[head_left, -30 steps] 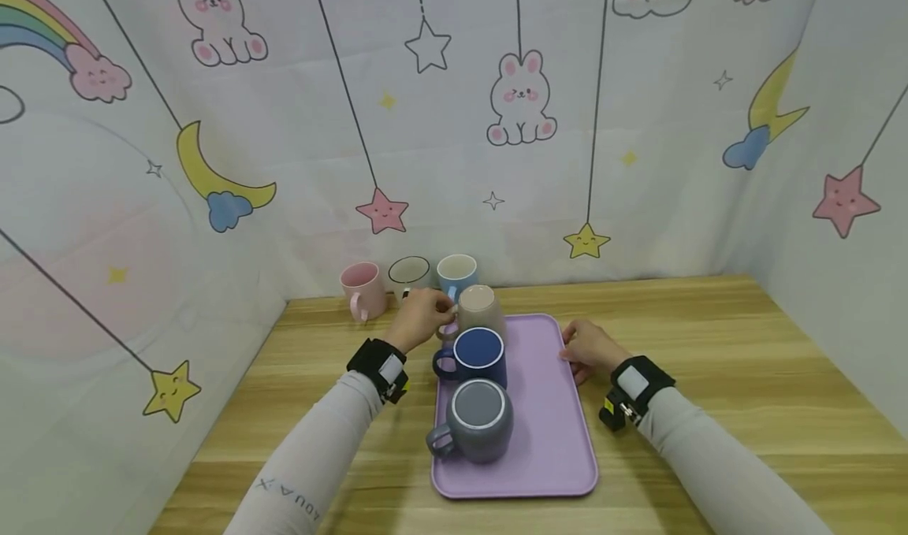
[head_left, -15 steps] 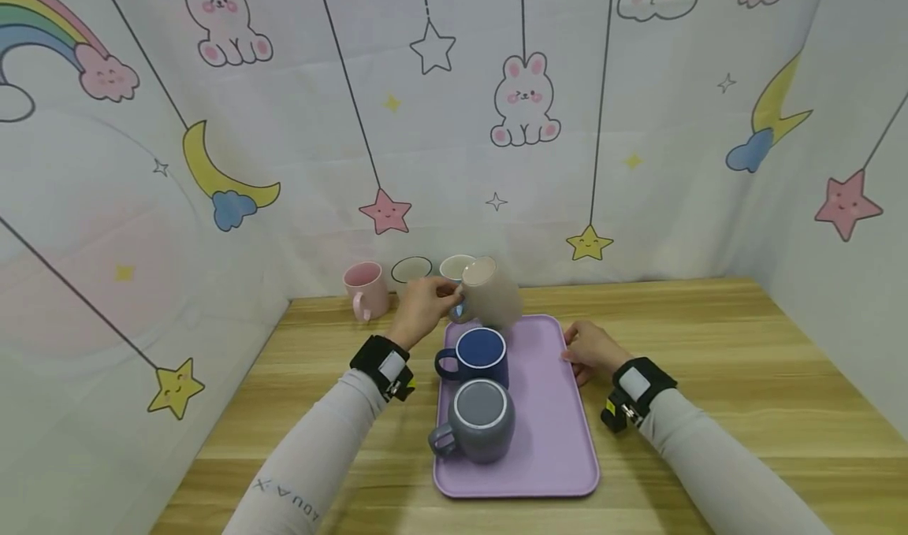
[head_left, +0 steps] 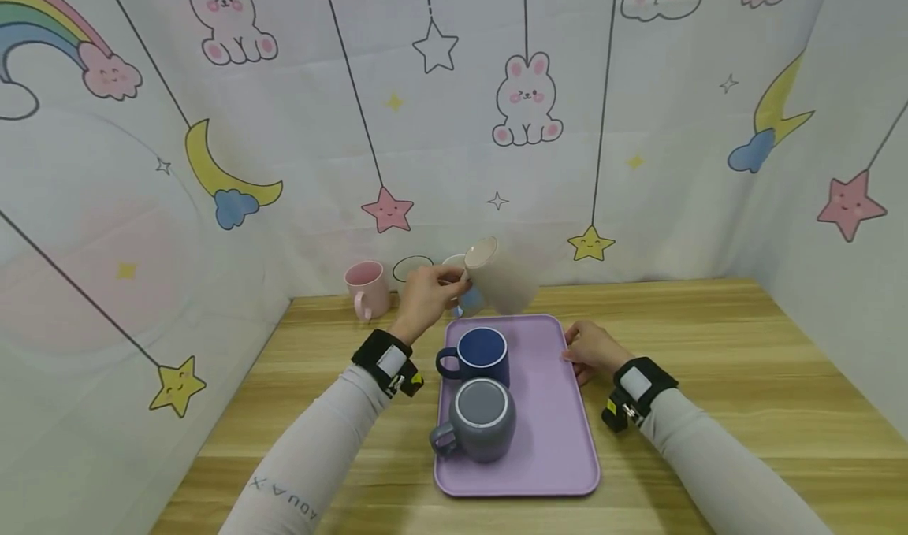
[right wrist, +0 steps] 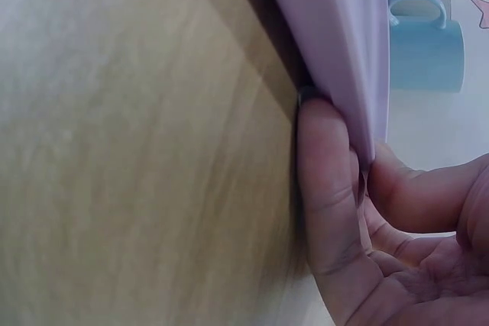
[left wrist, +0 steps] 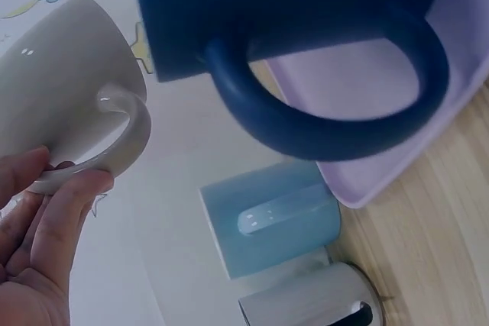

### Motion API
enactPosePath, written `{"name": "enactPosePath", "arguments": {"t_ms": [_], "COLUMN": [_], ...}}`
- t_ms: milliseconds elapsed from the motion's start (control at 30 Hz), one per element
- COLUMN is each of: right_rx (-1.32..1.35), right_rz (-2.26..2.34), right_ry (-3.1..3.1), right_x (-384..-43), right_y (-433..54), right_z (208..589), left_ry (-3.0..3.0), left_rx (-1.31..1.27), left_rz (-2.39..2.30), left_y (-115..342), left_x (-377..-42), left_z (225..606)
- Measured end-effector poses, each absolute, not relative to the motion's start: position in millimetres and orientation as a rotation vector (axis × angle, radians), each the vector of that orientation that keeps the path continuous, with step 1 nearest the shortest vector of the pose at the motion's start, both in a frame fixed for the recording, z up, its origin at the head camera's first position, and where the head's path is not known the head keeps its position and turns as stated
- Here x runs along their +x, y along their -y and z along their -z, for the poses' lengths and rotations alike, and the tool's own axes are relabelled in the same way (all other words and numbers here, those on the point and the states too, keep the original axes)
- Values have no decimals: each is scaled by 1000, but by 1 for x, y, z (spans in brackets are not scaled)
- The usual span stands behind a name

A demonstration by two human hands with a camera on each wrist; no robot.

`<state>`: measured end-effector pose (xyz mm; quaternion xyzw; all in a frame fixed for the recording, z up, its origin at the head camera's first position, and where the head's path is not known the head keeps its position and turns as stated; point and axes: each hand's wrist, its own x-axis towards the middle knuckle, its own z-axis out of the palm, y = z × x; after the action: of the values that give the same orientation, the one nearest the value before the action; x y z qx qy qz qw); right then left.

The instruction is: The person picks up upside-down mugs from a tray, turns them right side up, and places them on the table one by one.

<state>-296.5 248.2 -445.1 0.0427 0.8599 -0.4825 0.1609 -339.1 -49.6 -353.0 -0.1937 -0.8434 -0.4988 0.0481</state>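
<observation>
My left hand (head_left: 426,295) pinches a beige mug (head_left: 505,279) by its handle, seen closely in the left wrist view. The mug hangs tilted above the far end of a lilac tray (head_left: 545,409), its narrower end toward the upper left. On the tray's left side stand a navy mug (head_left: 484,352) and a grey mug (head_left: 482,421), both bottom up with handles to the left. At the tray's right rim, my right hand (head_left: 597,349) grips the edge between thumb and fingers, as the right wrist view shows.
Behind the tray, a pink mug (head_left: 367,289), a black-rimmed white mug (head_left: 413,269) and a light blue mug (left wrist: 275,219) stand in a row by the patterned cloth backdrop (head_left: 454,165). My left hand partly hides this row in the head view. Everything rests on a wooden table (head_left: 716,362).
The beige mug has been lifted off the tray's far left corner, moved up and slightly right, and tipped by my left hand. My right hand stays on the tray rim.
</observation>
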Motion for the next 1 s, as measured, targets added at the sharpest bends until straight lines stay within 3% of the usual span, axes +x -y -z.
{"name": "enactPosePath", "arguments": {"t_ms": [1000], "right_rx": [78], "right_rz": [1367], "right_ry": [-2490], "right_x": [-300], "right_y": [-251], "right_z": [446], "left_ry": [2161], "left_rx": [-566], "left_rz": [2156], "left_y": [25], "left_x": [-329], "left_z": [340]}}
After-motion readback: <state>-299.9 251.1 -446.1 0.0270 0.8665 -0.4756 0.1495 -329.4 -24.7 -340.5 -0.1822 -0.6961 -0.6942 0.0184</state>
